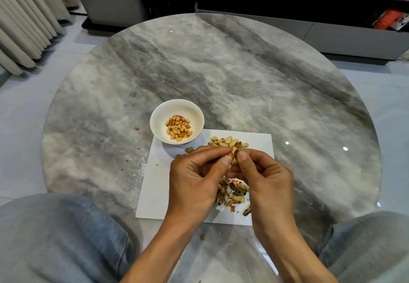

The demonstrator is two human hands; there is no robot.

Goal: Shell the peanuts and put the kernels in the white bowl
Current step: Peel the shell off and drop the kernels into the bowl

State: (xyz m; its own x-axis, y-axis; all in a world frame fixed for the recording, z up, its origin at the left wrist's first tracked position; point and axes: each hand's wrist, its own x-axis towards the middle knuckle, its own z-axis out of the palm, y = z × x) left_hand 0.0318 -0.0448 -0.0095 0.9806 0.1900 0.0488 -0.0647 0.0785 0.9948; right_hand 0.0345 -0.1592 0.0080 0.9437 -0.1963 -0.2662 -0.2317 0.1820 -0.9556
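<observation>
One white bowl (177, 121) stands at the far left corner of the single paper sheet (155, 185), holding a heap of kernels (178, 127) too many to count. The left hand (194, 178) and right hand (263, 178) meet just near and right of it, thumbs and fingertips pinching one peanut (233, 155) between them, its long axis running far to near. The bowl lies far-left of the grip, nearer the left hand. Roughly eight unshelled peanuts (229, 142) wait beyond; one pile of empty shells (232, 193) lies beneath.
</observation>
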